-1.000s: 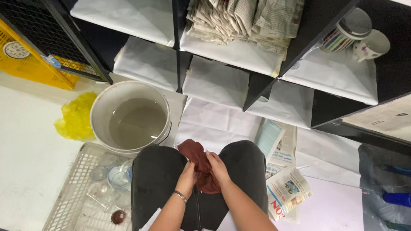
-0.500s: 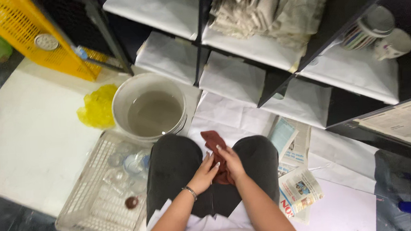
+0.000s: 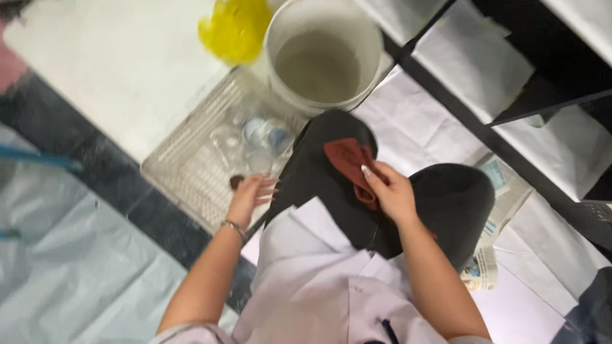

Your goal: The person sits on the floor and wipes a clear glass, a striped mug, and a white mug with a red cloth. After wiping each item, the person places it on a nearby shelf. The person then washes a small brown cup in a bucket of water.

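Observation:
My right hand point(image 3: 390, 190) rests on my lap and grips a dark red cloth point(image 3: 349, 161) that lies over my black-trousered knee. My left hand point(image 3: 252, 195) is away from the cloth, fingers spread, hovering over the near edge of a white plastic basket point(image 3: 194, 162). The basket holds glass pieces point(image 3: 259, 132) and a small dark round object point(image 3: 236, 181) just beside my fingertips. A white bucket point(image 3: 322, 49) with cloudy water stands beyond my knees.
A yellow crumpled bag point(image 3: 237, 26) lies left of the bucket. Black shelving point(image 3: 527, 41) lined with white paper runs along the right. Folded newspapers point(image 3: 491, 252) lie by my right knee. Pale plastic sheeting point(image 3: 48, 283) covers the floor at left.
My left hand has let go of the red cloth and moved left over the basket. The view has swung left and tilted; my right hand still holds the cloth.

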